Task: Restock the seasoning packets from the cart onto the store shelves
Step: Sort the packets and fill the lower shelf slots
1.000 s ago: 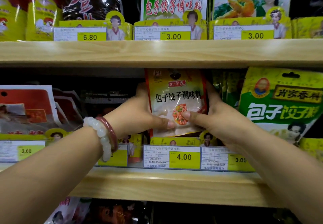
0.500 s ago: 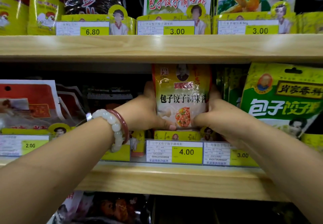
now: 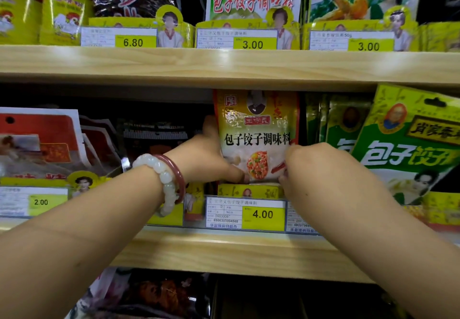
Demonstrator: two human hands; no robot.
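Store shelf (image 3: 224, 251), middle tier, front edge: I've got the packet (image 3: 256, 139) upright behind the 4.00 tag (image 3: 245, 214). Left hand (image 3: 206, 154) grips its left side, right hand (image 3: 306, 167) pinches the lower right edge. Placing step; next I'd seat it and let go.

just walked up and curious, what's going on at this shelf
A person is restocking. Both hands hold a yellow seasoning packet upright in its slot on the middle shelf, above the 4.00 price tag. The left hand grips its left edge, the right hand pinches its lower right corner.
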